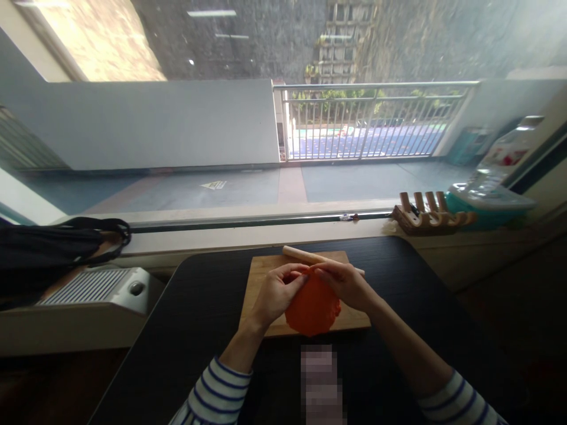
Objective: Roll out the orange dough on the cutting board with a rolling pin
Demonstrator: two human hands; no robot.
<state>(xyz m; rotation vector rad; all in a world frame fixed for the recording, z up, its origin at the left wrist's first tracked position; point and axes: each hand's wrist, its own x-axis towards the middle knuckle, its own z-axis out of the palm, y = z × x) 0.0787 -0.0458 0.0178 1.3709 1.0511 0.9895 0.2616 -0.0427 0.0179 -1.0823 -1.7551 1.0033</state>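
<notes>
As the orange sheet [312, 307] reached down to the near edge of the wooden board [257, 277], our left hand [277, 293] and right hand [346, 284] pinched its far rim; a rolling pin [296, 253] crossed the board's far right corner.

The orange sheet [312, 307] looks like soft dough, matt and smooth across its face but rough along its edge, while the board [259, 280] is pale, smooth wood and the rolling pin [305, 255] plain, matt wood. The desk [195, 313] has a dark, faintly grained, low-sheen top, and the striped sleeves [221, 383] and black bag [44, 254] are matt cloth. The bottle [505, 154] is clear and glossy, the box [516, 203] smooth teal plastic, the rack [419, 221] wood, the railing [376, 87] shiny metal.
</notes>
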